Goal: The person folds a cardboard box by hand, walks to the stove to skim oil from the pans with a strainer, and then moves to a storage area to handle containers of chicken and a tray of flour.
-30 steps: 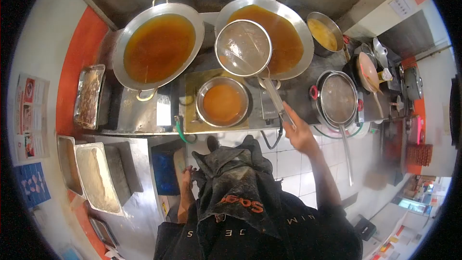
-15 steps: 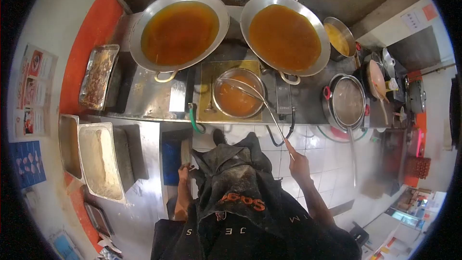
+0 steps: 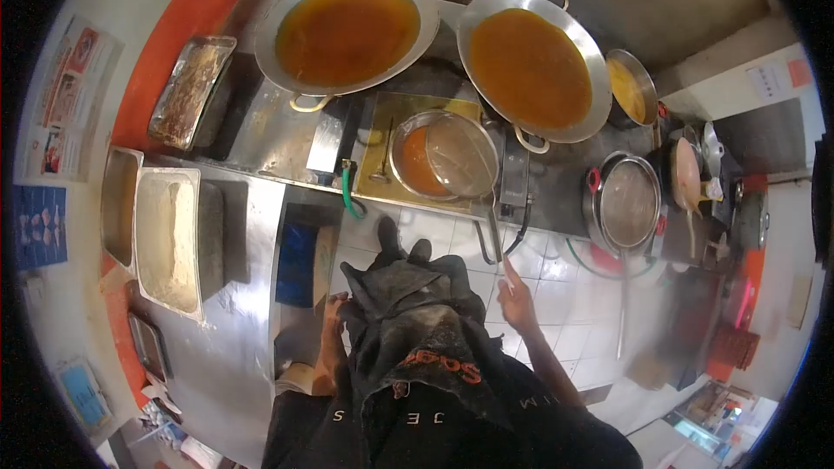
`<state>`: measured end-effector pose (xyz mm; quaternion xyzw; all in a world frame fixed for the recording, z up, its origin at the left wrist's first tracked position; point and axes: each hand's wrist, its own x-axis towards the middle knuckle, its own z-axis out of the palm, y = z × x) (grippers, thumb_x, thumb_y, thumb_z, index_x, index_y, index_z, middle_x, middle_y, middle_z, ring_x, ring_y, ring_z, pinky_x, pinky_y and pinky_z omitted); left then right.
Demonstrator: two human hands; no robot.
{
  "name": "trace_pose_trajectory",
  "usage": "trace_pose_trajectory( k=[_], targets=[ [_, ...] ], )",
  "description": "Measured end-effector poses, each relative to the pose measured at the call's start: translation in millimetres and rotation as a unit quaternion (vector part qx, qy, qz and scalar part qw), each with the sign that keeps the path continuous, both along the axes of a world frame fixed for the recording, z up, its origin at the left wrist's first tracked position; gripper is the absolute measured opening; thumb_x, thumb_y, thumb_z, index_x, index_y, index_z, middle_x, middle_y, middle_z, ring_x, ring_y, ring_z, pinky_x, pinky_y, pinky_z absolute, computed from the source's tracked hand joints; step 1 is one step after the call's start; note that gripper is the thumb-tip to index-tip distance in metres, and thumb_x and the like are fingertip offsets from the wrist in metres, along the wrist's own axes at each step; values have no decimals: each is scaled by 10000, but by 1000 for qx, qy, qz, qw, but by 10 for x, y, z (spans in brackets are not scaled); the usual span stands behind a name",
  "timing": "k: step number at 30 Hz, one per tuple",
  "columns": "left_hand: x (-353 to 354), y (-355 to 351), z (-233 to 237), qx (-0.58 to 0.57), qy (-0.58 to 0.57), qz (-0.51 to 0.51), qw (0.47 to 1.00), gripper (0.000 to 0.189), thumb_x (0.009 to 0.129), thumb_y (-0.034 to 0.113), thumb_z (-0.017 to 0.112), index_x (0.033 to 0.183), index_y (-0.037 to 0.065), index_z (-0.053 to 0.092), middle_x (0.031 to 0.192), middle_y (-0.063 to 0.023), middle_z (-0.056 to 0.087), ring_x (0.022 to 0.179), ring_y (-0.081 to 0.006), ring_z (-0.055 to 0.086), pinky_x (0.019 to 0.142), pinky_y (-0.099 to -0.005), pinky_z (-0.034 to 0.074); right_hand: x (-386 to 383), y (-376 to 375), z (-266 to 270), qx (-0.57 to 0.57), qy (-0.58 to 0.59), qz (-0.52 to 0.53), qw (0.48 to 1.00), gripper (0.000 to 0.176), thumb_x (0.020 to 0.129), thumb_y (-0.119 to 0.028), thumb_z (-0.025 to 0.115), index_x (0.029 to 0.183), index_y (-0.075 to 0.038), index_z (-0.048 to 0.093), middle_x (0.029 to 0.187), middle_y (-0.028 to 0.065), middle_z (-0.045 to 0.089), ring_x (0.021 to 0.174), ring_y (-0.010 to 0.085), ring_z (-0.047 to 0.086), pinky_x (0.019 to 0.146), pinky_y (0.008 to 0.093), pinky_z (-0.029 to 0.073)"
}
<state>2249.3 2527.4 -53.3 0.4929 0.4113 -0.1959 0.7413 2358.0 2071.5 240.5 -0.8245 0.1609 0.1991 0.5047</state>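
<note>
My right hand [image 3: 516, 302] is closed round the handle end of a long-handled mesh strainer [image 3: 460, 156]. The strainer's round mesh faces up over the right part of a metal pot [image 3: 395, 165] of orange-brown liquid [image 3: 417, 161]. That pot stands at the front of the cooktop, with a thin metal tool [image 3: 380, 175] lying upright in view to its left. Low beside the dark apron [image 3: 426, 295], my left hand [image 3: 334, 313] has its fingers curled; I cannot tell what, if anything, is in them.
Two wide woks [image 3: 417, 35] [image 3: 599, 78] of brown oil stand behind the pot. Another strainer [image 3: 631, 204] rests over a pot at the right. A deep flour tray [image 3: 213, 243] and a crusted metal tray [image 3: 193, 91] are at the left. A green hose [image 3: 347, 195] hangs at the cooktop's front.
The strainer has turned from nearly edge-on to face up and shifted right over the pot. My right hand has moved slightly down and left; the whole view has tilted a little.
</note>
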Motion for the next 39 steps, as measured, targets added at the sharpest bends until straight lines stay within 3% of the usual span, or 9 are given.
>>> trace_pose_trajectory(
  k=[2,3,8,13,17,21,25,35,39],
  targets=[
    [-158,-116,15,14,-382,-41,923,306,897,224,582,1110,7,613,982,-134,657,879,-255,639,783,-371,530,6,111,44,267,123,-108,950,544,1014,-164,415,1517,-187,209,593,-77,338,446,20,292,380,196,232],
    [-184,-113,16,17,-384,-37,923,306,897,224,582,1110,7,613,982,-134,657,879,-255,639,783,-371,530,8,136,32,269,123,-103,950,544,1014,-164,415,1517,-187,209,593,-77,338,446,20,292,380,196,232],
    [-247,37,-138,128,57,-45,989,259,901,182,541,1063,11,649,964,-96,672,944,-222,626,794,-349,515,-12,296,118,434,207,-128,868,542,1018,-177,416,1514,-214,199,590,-70,322,428,22,290,366,173,230],
    [62,327,205,195,-8,-139,971,263,876,141,543,1082,12,644,971,-99,670,921,-225,628,806,-325,509,468,704,410,457,186,-95,865,559,1018,-174,429,1518,-216,183,605,-72,314,433,23,272,349,189,242],
    [222,658,215,49,-39,-2,998,297,858,190,584,1099,26,643,1026,-105,661,934,-233,623,822,-325,504,1569,1245,748,288,-72,3,955,552,1000,-169,452,1509,-190,240,607,-53,393,433,49,337,378,216,316],
    [363,859,873,143,36,-58,987,410,865,296,599,1118,-25,624,1058,-92,648,954,-219,611,828,-298,487,2983,1390,542,-181,-353,110,911,601,929,-113,476,1491,-136,263,864,260,661,699,410,650,602,456,511],
    [59,1144,922,86,67,-75,991,461,880,341,605,1157,-27,607,1112,-79,622,1014,-177,575,846,-277,460,3896,1605,858,-379,-257,146,877,662,850,-33,500,1472,-71,276,938,373,604,891,482,623,833,552,473],
    [-460,1336,905,21,54,-72,996,450,886,328,601,1170,-21,602,1128,-75,613,1027,-171,566,857,-277,453,4031,2201,853,-408,-92,237,877,679,817,0,470,1468,-40,282,1188,341,558,986,433,623,846,504,506],
    [-474,1367,880,9,57,-75,995,446,889,323,600,1175,-19,599,1134,-74,610,1032,-169,562,861,-277,450,3760,2458,1085,-271,48,206,939,606,868,-47,431,1462,-28,311,1022,280,651,734,318,683,671,403,544]
  ],
)
